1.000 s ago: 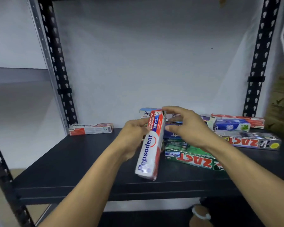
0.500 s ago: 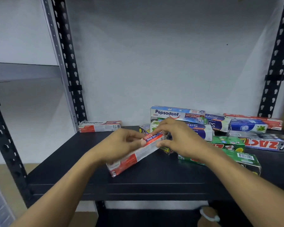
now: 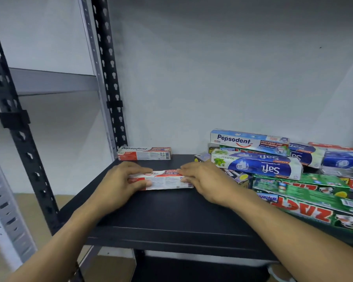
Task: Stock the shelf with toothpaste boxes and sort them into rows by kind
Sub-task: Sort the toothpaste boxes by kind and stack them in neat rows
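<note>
On the left half of the black shelf (image 3: 171, 216), a red-and-white Pepsodent box (image 3: 163, 180) lies level with its long side running left to right, held at both ends. The left hand (image 3: 120, 180) covers the left end, with fingers laid over the top and the thumb pressed to the near face. The right hand (image 3: 204, 178) takes the right end the same way. Each grip is narrow and closed on the box. The box is at shelf level, but I cannot tell whether its underside is fully down on the shelf.

Behind it, at the back left corner against the wall, a second red Pepsodent box (image 3: 144, 153) lies flat. It is parallel to the held one, with bare shelf between them, and sits just beside the black slotted upright (image 3: 108, 68).

A loose pile of boxes fills the right half of the shelf. A blue Pepsodent box (image 3: 249, 140) sits highest, at the back. In front of it and lower, a white-and-blue Safi box (image 3: 257, 164) lies slanted, its left end near the right hand. More Safi boxes (image 3: 342, 161) lie further right. Nearest the front edge, green Zact boxes (image 3: 306, 202) overlap one another, their lettering upside down from here. The right forearm passes just beside the front one.
</note>
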Available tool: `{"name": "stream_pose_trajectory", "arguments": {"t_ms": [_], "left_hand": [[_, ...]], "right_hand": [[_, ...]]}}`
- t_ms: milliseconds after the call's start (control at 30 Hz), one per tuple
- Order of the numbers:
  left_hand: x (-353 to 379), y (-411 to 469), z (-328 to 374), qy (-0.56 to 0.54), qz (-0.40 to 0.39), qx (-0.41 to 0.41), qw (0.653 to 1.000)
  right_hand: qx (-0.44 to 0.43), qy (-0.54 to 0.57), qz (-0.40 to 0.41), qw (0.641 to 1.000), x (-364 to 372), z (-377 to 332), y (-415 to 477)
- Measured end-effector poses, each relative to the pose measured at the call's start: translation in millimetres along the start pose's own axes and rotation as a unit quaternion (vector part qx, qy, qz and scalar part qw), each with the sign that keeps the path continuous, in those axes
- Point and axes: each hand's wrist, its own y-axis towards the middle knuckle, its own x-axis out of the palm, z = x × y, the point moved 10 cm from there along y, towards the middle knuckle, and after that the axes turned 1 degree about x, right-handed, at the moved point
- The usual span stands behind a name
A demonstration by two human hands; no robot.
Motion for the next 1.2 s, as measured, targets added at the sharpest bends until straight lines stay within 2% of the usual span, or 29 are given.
{"name": "stream_pose_trajectory", "arguments": {"t_ms": [200,500,667,833,1033,1200], "left_hand": [[-14.4,13.7,-53.8,0.005,0.029,-0.101,0.994],[-20.7,38.5,-94.3,-0.055,0.096,-0.169,0.98],[-20.5,46.6,-110.5,-0.078,0.125,-0.211,0.966],[-21.0,50.2,-126.5,-0.1,0.144,-0.213,0.961],[-21.8,46.5,-128.7,-0.135,0.163,-0.215,0.953],[-22.0,45.1,-132.7,-0.144,0.174,-0.231,0.946]], "right_hand": [[-0.01,-0.064,-0.018,0.998,30.0,-2.9,43.2],[-0.045,-0.11,0.012,0.993,54.3,-4.3,98.2],[-0.01,-0.045,0.018,0.999,59.5,8.5,104.9],[0.051,0.106,0.098,0.988,40.7,32.4,90.4],[0.072,0.119,0.1,0.985,39.6,35.6,87.6],[0.068,0.056,0.08,0.993,43.2,30.6,89.2]]}}
